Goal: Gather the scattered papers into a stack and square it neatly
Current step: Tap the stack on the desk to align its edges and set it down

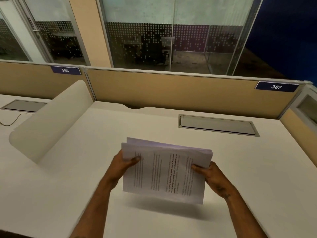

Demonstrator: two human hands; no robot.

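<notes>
A stack of printed white papers stands nearly upright in front of me, held a little above the white desk, with a shadow beneath its lower edge. My left hand grips the stack's left side, thumb on the front sheet. My right hand grips the right side the same way. The sheets' top edges are slightly uneven, with a few back sheets sticking up at the upper left. The text lines run sideways on the front page.
A rounded cream divider separates my desk from the neighbouring one on the left. A grey cable hatch is set into the desk behind the papers. A tan partition with number plates 386 and 387 closes off the back.
</notes>
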